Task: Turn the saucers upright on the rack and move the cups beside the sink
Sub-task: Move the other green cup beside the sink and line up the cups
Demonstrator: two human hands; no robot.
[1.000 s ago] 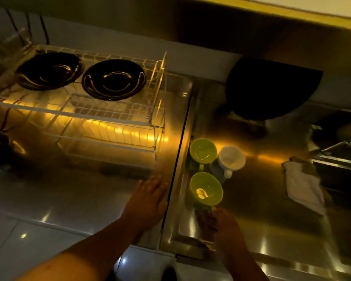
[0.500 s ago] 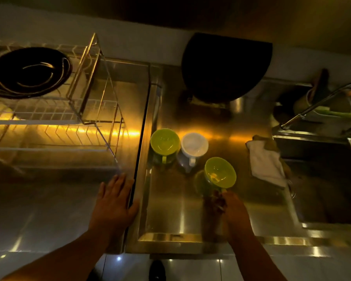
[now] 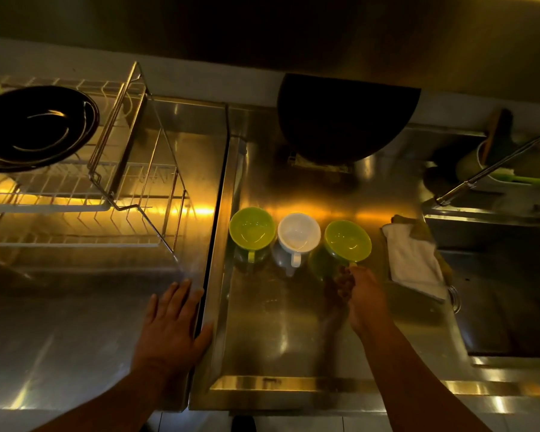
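Three cups stand in a row on the steel draining board: a green cup (image 3: 252, 227), a white cup (image 3: 299, 233) and a second green cup (image 3: 347, 241) at the right end. My right hand (image 3: 360, 294) pinches that right cup's handle from the near side. Flat on the counter lies my left hand (image 3: 172, 325), fingers spread, holding nothing. A dark saucer (image 3: 35, 129) lies open side up on the wire rack (image 3: 131, 182) at the far left. The sink (image 3: 505, 291) is at the right.
A folded white cloth (image 3: 413, 260) lies between the cups and the sink. A large dark pan (image 3: 346, 116) stands against the back wall. The tap (image 3: 493, 165) reaches over the sink, with a utensil pot (image 3: 483, 157) behind it. A seam (image 3: 215, 229) splits counter from draining board.
My right hand carried the green cup from in front of the other two to the right end of the row. My view swung right, toward the sink. The left hand stayed put.
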